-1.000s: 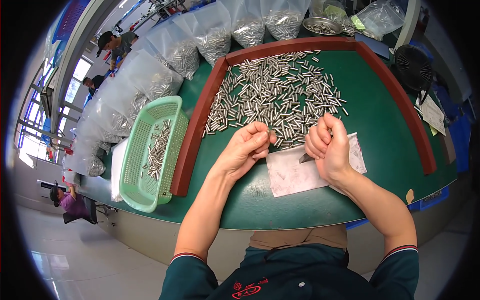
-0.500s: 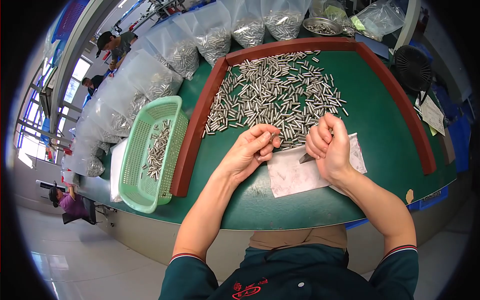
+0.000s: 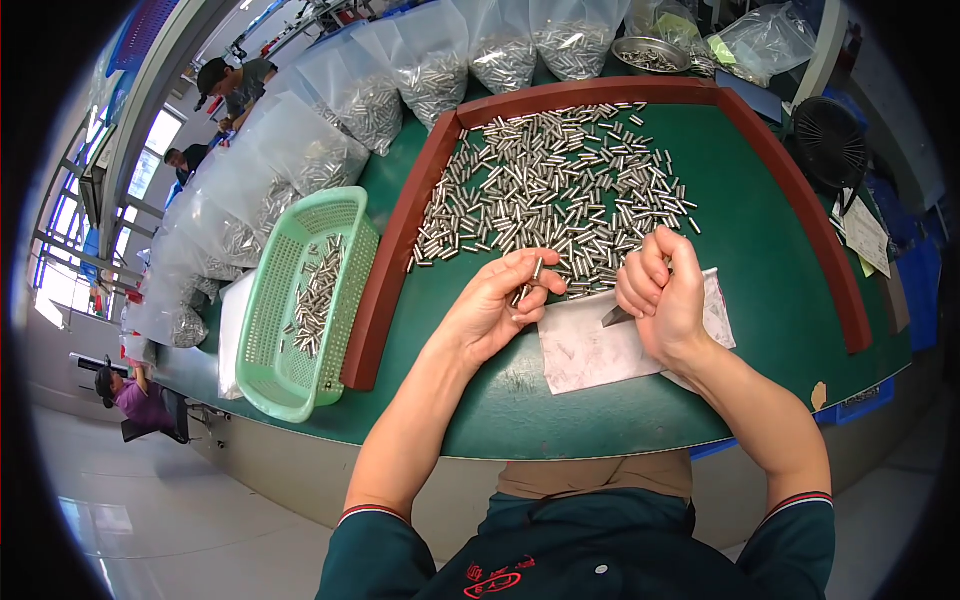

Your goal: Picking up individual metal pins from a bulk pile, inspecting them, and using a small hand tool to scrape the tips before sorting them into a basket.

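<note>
Small shiny metal pins (image 3: 537, 270) are pinched in the fingers of my left hand (image 3: 482, 308), one standing up between thumb and forefinger. My right hand (image 3: 668, 305) is closed in a fist around a dark flat tool with a slanted tip (image 3: 616, 317); most of that tool is hidden by the fingers. Under the right hand lies a stained whitish cloth (image 3: 580, 358). Just beyond both hands spreads a loose heap of metal pins (image 3: 550, 190) on the green tabletop (image 3: 520, 410).
A reddish-brown raised border (image 3: 395, 260) fences the heap. Left of it stands a green perforated basket (image 3: 258, 350) with pins inside. Clear bags of pins (image 3: 370, 110) line the back and left, with a metal bowl (image 3: 650, 55) and black fan (image 3: 828, 140) at far right.
The pins in my left hand have shifted in the fingers, and one now stands upright and shows more. My right hand has barely moved.
</note>
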{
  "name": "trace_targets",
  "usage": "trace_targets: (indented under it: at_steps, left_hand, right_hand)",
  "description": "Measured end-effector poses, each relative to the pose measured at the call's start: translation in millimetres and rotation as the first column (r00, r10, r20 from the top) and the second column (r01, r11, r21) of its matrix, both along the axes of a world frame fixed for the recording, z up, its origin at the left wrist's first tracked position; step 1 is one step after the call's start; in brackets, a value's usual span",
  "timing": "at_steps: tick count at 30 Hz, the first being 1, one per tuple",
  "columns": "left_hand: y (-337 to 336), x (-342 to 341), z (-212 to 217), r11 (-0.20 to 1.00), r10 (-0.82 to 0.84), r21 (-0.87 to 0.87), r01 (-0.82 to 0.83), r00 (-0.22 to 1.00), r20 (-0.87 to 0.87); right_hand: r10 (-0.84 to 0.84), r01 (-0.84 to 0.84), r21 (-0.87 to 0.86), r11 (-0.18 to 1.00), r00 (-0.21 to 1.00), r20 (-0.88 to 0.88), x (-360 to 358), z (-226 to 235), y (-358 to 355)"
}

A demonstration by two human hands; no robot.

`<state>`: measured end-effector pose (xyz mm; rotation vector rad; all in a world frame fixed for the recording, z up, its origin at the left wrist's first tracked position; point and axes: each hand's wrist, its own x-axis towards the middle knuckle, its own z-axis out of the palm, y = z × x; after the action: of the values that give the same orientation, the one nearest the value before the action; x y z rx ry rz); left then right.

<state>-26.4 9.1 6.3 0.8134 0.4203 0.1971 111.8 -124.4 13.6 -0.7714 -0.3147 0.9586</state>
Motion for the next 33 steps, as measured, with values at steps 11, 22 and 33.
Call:
trace_targets:
  at_steps: [11, 22, 33]
  left_hand:
    - [15.0, -4.7, 4.3, 0.684, 0.373, 0.707, -0.178, 0.919, -0.13]
    - [13.1, 5.4, -17.2, -0.276, 0.455, 0.954, 0.121, 0.89, 0.019]
    - [19.6, -6.7, -0.8, 0.977, 0.169, -0.148, -0.15, 0.978, 0.121]
  right_hand:
    - [0.007, -0.007, 0.003, 1.0, 1.0, 0.015, 0.5, -0.9, -0.3]
    - [0.004, -0.004, 0.004, 1.0, 1.0, 0.019, -1.6, 0.7, 1.1]
    - [0.006, -0.006, -0.016, 1.0, 1.0, 0.006, 1.0, -0.1, 0.1]
